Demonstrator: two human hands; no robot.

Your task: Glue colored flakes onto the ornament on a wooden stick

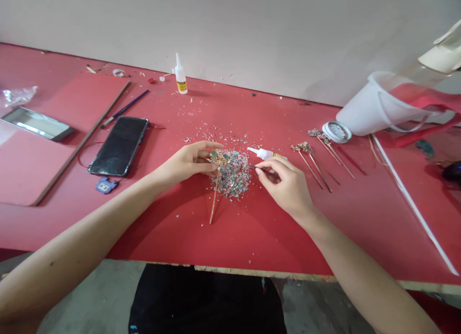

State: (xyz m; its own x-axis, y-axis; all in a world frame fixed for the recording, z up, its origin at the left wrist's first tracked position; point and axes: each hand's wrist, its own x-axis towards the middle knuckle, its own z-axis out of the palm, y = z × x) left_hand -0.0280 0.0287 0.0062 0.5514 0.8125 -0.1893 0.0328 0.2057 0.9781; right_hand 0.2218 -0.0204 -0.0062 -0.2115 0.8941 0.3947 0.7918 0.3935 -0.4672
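The hair stick [215,197] is in my left hand [190,163], in front of me over the table [216,247]. This hand is half closed; its thumb and fingers lightly hold the decorated head, while the gold shaft points down towards me. The head is over the left edge of a loose heap of small coloured chips [236,180], which lie directly on the red surface without any container.

My right hand [286,182] is at the other side of the heap. Its thumb and forefinger are pinched together on a thin dark tool [267,170], whose tip points to the chips. Just behind these fingers lies a glue bottle [265,154], partly hidden by my hand. A second bottle [181,83], with yellow label, stands upright near the wall.

To the right lie four other sticks [317,166]. Near their heads, a small round dish [337,131] contains pale pieces. Beside it is a white bucket [362,105]; I cannot tell what is inside. Far left, there is a narrow box [38,123], beyond the phone [118,146].
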